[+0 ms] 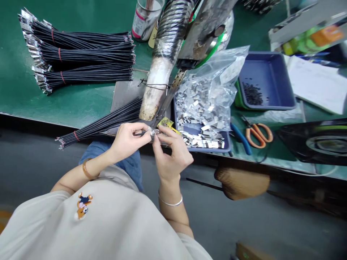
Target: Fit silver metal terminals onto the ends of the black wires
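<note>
Close to the table's front edge, my left hand (129, 140) pinches the end of a black cable between thumb and fingers. Facing it, my right hand (173, 150) has thumb and forefinger closed on a small silver metal connector (154, 132). The two fingertips almost meet there, and the joint between cable and connector is partly covered. Just beyond the hands, a narrow metal bar (169, 95) and a wrapped duct nozzle (151, 95) point down toward them. Left of these lies a loose bundle of black cables (108, 121) with a red tie.
Tied cable bundles (89, 56) with metal ends lie at the back left. To the right are a blue tray (229, 139) of metal connectors under a plastic bag (217, 77), orange-handled scissors (258, 134), blue-handled pliers (241, 139) and a blue bin (279, 79) holding small black pieces.
</note>
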`<state>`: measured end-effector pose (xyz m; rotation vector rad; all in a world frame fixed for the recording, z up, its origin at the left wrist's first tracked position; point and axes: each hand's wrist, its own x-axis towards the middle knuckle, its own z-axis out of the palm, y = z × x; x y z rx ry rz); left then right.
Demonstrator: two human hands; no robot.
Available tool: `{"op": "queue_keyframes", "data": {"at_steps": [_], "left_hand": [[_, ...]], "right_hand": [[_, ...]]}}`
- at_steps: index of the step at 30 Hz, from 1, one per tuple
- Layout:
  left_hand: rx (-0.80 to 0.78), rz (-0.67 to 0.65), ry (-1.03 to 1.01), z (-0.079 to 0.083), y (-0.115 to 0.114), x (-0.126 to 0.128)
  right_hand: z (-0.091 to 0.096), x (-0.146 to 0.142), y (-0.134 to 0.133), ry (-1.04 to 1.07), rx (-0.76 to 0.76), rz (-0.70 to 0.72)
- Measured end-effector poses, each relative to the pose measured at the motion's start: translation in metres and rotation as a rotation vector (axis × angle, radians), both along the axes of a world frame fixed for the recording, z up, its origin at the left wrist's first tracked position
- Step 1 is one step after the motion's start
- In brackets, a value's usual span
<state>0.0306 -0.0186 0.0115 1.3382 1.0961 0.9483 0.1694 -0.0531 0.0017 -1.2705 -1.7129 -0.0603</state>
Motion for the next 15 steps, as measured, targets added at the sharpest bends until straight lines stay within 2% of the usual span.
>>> {"op": "queue_keyframes", "data": {"at_steps": [4, 10, 13, 15], "left_hand": [[-0.017, 0.021, -0.012, -0.001, 0.001, -0.001], [0.021, -0.043, 0.081, 0.0, -0.002, -0.004], [0.117, -0.054, 0.129, 0.005, -0.007, -0.004], [0.267, -0.061, 0.17, 0.008, -0.011, -0.004]], "right_hand": [[0.004, -0.002, 0.001, -0.004, 0.01, 0.006], [0.0, 0.003, -0.007, -0.007, 0.003, 0.022], [0.001, 0.006, -0.009, 0.152, -0.086, -0.066], [0.005, 0.007, -0.008, 0.304, -0.234, -0.067]]}}
